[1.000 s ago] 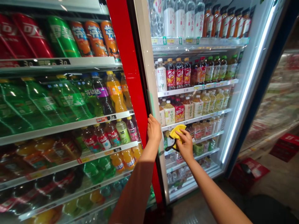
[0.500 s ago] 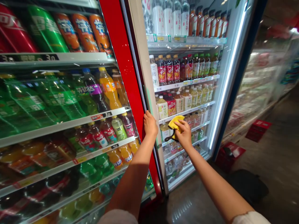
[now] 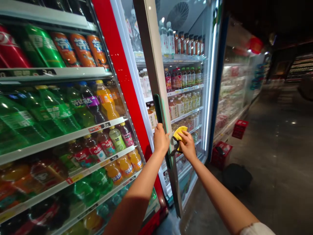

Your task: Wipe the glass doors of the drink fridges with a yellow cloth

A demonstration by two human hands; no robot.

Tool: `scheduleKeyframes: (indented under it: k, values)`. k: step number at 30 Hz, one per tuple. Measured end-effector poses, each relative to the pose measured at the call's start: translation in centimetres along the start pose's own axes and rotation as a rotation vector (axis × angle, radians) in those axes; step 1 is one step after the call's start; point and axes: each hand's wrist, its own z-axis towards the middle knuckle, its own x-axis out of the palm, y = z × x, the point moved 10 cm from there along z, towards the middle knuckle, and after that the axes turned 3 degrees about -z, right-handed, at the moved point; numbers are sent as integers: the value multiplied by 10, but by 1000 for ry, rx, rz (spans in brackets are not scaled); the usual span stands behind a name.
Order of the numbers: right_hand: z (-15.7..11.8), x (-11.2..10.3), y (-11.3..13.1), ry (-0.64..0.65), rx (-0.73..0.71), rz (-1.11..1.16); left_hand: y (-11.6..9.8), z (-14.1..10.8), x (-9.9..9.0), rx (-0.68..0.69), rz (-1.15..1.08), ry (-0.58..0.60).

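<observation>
My left hand (image 3: 160,141) is closed round the dark green handle (image 3: 159,109) of a glass fridge door (image 3: 154,55). The door stands partly open, its pale frame away from the cabinet. In my right hand (image 3: 188,147), pinched between thumb and fingers, is a yellow cloth (image 3: 180,132) with black edging and a dark loop (image 3: 174,151) hanging off it. The cloth is close to the outer side of the door glass; whether it touches cannot be told. Behind the glass, bottled drinks (image 3: 187,76) stand in rows on white shelves.
A red-framed fridge (image 3: 122,65) on the left holds cans and bottles of soft drinks. To the right are a long lit display case (image 3: 230,85), red boxes (image 3: 221,155) and a dark round object (image 3: 236,178) on the grey floor (image 3: 276,156).
The fridge door has swung from shut to partly open, with my left hand pulling at its handle side. My right hand keeps the cloth and has shifted slightly left. The view has turned right.
</observation>
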Motion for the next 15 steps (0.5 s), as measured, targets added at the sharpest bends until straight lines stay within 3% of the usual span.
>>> scheduleKeyframes:
  k: [6,15]
  values:
    - [-34,-26,30,74,-88,-124,-45,-31,8,114,-125,65]
    - [-49,-88,44,-72,-76,-315,-108,-75,25,208,-208,132]
